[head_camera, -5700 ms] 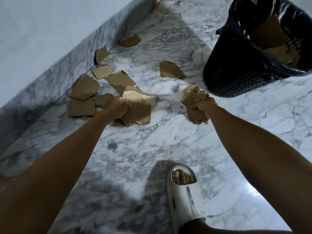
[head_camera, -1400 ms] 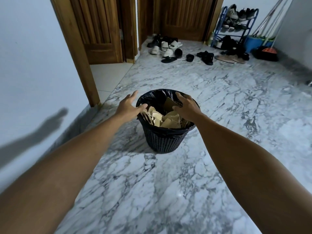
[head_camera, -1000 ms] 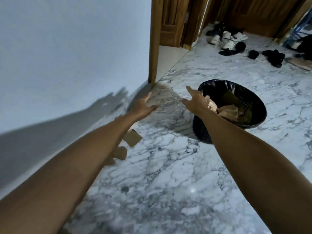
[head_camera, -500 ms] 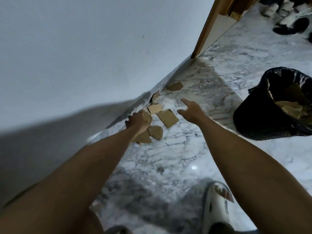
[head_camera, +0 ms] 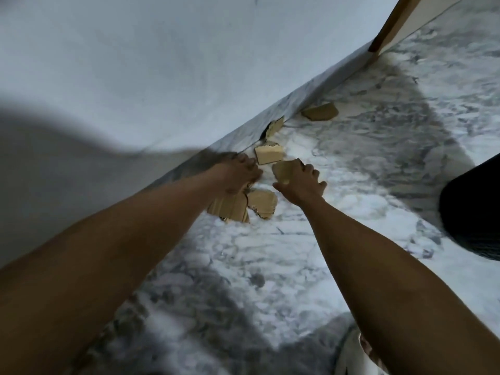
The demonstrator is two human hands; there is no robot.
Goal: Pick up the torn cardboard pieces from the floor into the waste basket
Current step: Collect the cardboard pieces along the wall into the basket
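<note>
**Six cardboard scraps on the floor, both your hands down among them**

Six torn cardboard pieces lie along the foot of the wall (head_camera: 135, 63), on the marble floor (head_camera: 270, 253), near the middle of the frame. Your left hand (head_camera: 236, 174) is down over the pieces nearest the skirting, knuckles up and fingers bent downward; motion blur keeps you from telling whether it grips anything. Below it, a ribbed piece (head_camera: 230, 209) pokes out from under the wrist, touching a rounded piece (head_camera: 262, 203) just to its right. Your right hand (head_camera: 300, 184) rests fingers-down on another piece (head_camera: 281, 170), whose upper left corner shows past your fingers; the fingers are curved over it, and whether they pinch it you cannot tell. Just above the two hands sits a pale, squarish piece (head_camera: 269, 154). Higher up, a small piece (head_camera: 274, 127) leans against the skirting, and further toward the upper right a flat piece (head_camera: 320, 112) lies by the wall.

The waste basket (head_camera: 473, 220) shows only as a dark curved shape at the right edge of the frame, well apart from the scraps. At the bottom right, beside your right forearm, a white sandal (head_camera: 349, 355) peeks in. A wooden door frame (head_camera: 392, 23) stands in the upper right corner.
</note>
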